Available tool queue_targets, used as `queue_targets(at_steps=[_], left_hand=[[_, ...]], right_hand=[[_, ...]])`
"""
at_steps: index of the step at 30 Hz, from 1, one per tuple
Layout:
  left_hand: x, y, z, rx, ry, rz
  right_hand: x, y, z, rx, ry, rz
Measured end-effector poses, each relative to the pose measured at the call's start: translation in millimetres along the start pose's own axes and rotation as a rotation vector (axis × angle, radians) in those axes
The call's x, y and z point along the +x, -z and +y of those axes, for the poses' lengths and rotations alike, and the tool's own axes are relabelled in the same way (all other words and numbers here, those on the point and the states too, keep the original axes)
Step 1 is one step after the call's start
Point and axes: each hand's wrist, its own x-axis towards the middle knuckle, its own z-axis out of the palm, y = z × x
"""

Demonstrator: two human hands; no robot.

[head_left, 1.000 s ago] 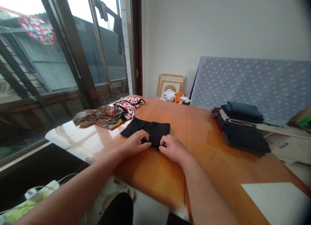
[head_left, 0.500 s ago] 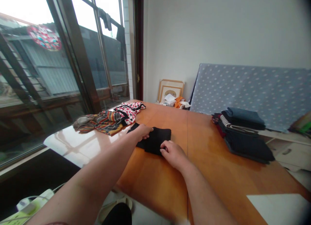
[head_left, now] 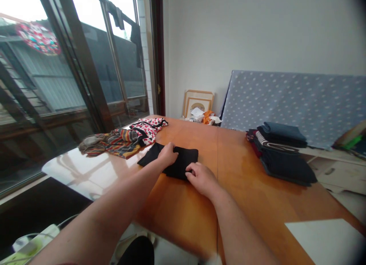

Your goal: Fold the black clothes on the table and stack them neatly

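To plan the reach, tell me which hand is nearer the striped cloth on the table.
Left. The left hand rests on the black folded garment, beside the striped cloth but not touching it. The right hand lies farther off, at the garment's near edge.

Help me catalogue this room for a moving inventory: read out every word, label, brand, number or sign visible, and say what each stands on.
No legible words, brands or numbers show anywhere.
Round red-and-white disc at the window: markings too blurred to read.
Light wooden picture frame by the wall: contents too small to read.
Folded black cloth: no label visible.
White sheet on the orange wooden table: no print visible.
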Motion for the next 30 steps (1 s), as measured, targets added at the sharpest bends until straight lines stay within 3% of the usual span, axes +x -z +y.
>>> queue_targets(at_steps=[4,7,11,16,23,30], left_hand=[[-22,11.7,-3,0.040,-0.250,0.019],[-44,25.2,-9,0.037,-0.487,-0.128],[-71,44.7,-25,0.032,-0.615,-0.282],[-84,53.0,-38,0.139,-0.679,-0.259],[-81,55.3,-23,0.249,-0.767,-0.061],[-89,59.1,-37,0.385,-0.708,-0.155]], right_hand=[[1,6,3,0.036,-0.027,0.065],[2,11,4,0.050,-0.056,0.085],[0,11,2,0.064,-0.040,0.038],[-3,2,-2,-0.004,0.016,-0.036],[-2,-3,-5,-0.050,0.009,-0.006],[-2,-2,-8,-0.022,-0.004,0.007]])
